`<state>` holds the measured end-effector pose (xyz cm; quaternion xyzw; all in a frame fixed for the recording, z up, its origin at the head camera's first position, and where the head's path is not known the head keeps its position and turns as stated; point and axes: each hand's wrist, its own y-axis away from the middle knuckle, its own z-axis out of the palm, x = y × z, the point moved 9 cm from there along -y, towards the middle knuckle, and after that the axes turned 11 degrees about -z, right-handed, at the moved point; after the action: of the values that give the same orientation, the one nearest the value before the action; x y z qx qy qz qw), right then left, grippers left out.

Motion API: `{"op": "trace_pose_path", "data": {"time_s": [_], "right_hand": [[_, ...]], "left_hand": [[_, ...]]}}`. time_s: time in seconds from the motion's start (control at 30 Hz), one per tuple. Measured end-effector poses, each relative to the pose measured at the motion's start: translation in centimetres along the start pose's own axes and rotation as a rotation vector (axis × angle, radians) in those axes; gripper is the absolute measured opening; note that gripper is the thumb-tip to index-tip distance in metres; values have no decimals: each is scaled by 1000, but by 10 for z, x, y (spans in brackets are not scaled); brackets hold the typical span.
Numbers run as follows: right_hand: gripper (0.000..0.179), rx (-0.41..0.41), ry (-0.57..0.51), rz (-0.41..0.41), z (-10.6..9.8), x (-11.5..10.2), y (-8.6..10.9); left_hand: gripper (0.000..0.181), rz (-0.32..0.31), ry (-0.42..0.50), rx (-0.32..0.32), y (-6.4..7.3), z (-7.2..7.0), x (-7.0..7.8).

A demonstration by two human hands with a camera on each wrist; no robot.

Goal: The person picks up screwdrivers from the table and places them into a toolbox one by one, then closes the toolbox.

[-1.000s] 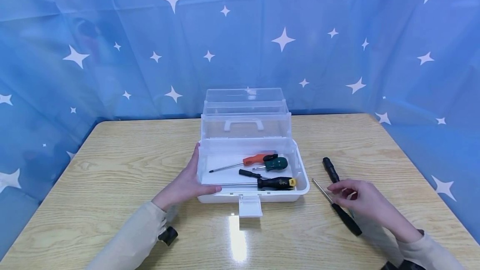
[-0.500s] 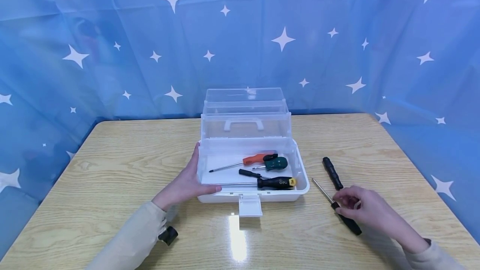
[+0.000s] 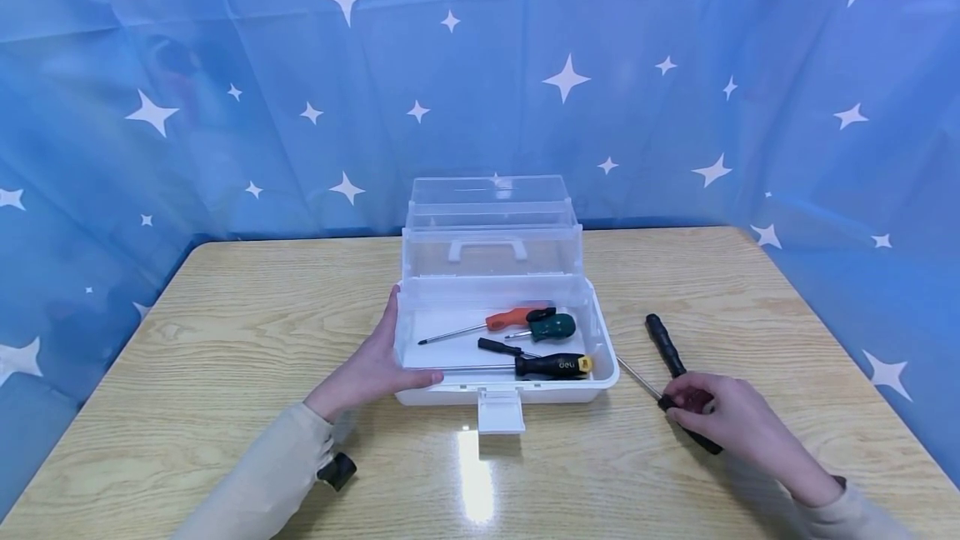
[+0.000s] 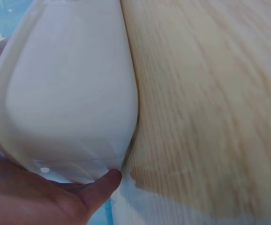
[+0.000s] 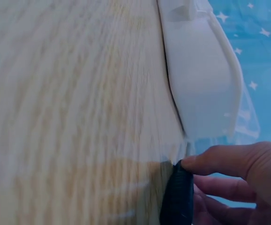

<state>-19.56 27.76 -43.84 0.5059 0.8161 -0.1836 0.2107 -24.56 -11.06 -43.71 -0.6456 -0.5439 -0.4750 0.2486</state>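
Observation:
My left hand (image 3: pixel 371 369) grips the left end of a white toolbox (image 3: pixel 450 397), thumb over the front rim and fingers along the side. In the left wrist view the thumb presses on the box's pale wall (image 4: pixel 70 93). At the right, my right hand (image 3: pixel 731 415) pinches a black-handled screwdriver (image 3: pixel 703 442) near the front of its handle, its shaft pointing at the box. The right wrist view shows thumb and fingers on that dark handle (image 5: pixel 177 197). Just beyond lies a second black screwdriver (image 3: pixel 663 343), its lower part hidden by the hand.
Inside the box lie an orange screwdriver (image 3: pixel 510 320), a stubby green screwdriver (image 3: pixel 553 327), a yellow-ended black screwdriver (image 3: pixel 551 366) and a small black-handled one (image 3: pixel 497 347). The clear lid (image 3: pixel 491 215) stands raised behind. A blue star-patterned curtain (image 3: pixel 262 132) hangs behind the wooden table (image 3: pixel 247 315).
My right hand has come back from the far black screwdriver to the nearer one and taken hold of its handle. That screwdriver has shifted slightly toward the box. The left hand stays put.

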Motion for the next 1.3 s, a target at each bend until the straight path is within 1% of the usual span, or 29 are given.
{"op": "trace_pose_path", "data": {"time_s": [0.13, 0.23, 0.37, 0.5, 0.6, 0.77, 0.93, 1.03, 1.17, 1.23, 1.3], "right_hand": [[17, 18, 29, 15, 0, 1, 0], [20, 19, 62, 19, -1, 1, 1], [27, 16, 138, 22, -1, 1, 3], [23, 27, 170, 35, -1, 2, 4], [20, 46, 157, 39, -3, 4, 3], [18, 88, 130, 18, -7, 9, 2], [16, 124, 130, 4, -13, 15, -1], [15, 128, 102, 15, -15, 17, -2], [14, 129, 39, 59, -16, 21, -3], [15, 141, 22, 72, -17, 23, -3], [15, 161, 18, 69, -19, 24, -4]], "left_hand": [[129, 2, -1, 1, 0, 1, 0], [129, 4, 6, -1, -1, 1, -1], [130, -16, -9, 6, -1, 1, -2], [130, -29, -24, 10, 0, 0, -3], [130, -26, -20, 8, 0, 0, -2], [130, -24, -14, 5, 0, 0, -2], [129, -11, -3, 0, 0, 0, -1], [129, -5, 0, -1, 0, 0, -1], [128, 2, -1, -1, 0, 0, -1], [127, 3, -3, -2, 0, 0, -1], [127, 4, -4, -3, 0, 0, -1]]}}
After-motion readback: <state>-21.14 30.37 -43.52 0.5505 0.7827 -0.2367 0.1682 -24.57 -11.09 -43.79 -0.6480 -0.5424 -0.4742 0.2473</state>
